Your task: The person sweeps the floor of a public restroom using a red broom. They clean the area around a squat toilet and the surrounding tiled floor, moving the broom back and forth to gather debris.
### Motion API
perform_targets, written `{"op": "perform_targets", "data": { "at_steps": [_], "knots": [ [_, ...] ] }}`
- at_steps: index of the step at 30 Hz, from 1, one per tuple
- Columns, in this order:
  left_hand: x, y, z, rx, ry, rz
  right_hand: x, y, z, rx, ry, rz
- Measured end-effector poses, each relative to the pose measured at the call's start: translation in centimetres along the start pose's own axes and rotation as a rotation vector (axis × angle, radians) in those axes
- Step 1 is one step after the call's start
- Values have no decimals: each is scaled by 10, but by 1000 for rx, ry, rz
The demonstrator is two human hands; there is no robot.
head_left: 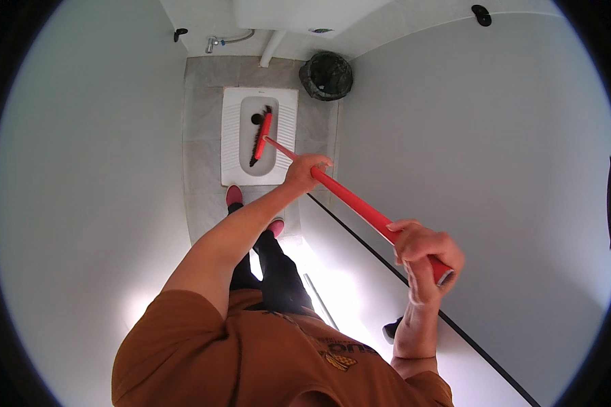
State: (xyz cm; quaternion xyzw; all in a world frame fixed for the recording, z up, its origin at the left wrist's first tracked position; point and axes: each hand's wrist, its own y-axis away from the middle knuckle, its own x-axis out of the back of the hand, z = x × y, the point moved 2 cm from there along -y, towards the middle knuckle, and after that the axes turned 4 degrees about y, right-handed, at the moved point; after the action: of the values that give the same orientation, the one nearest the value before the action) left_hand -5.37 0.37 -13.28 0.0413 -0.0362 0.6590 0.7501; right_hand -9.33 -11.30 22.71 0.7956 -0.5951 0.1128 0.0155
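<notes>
The broom is red with black bristles, the far squat toilet white, the near shirt brown with black-and-yellow print.

The broom handle looked like smooth, glossy plastic, the brush head plastic too, with rough bristles. The squat toilet was glossy glazed ceramic, ridged along its sides. Floor tiles looked matt, the bin liner crinkled shiny plastic, the shirt matt cloth.

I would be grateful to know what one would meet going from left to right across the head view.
Black fitting at upper left, metal tap, red brush head, left hand, right hand, black fitting at upper right.
</notes>
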Motion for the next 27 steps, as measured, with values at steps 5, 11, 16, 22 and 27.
{"op": "perform_targets", "data": {
  "at_steps": [5,11,16,22,27],
  "knots": [
    [27,-36,-36,-16,-94,-130,-19,-21,36,-40,180,-171],
    [14,17,-30,81,-156,241,-12,-30,10,-126,83,-270],
    [11,18,-19,138,-114,8,-21,-18,0,-122,137,-196],
    [66,-56,-28,-196,-650,-147,-29,-8,66,-93,180,17],
    [162,-216,168,-560,-820,341,20,-4,79,-161,156,215]
  ]
}}
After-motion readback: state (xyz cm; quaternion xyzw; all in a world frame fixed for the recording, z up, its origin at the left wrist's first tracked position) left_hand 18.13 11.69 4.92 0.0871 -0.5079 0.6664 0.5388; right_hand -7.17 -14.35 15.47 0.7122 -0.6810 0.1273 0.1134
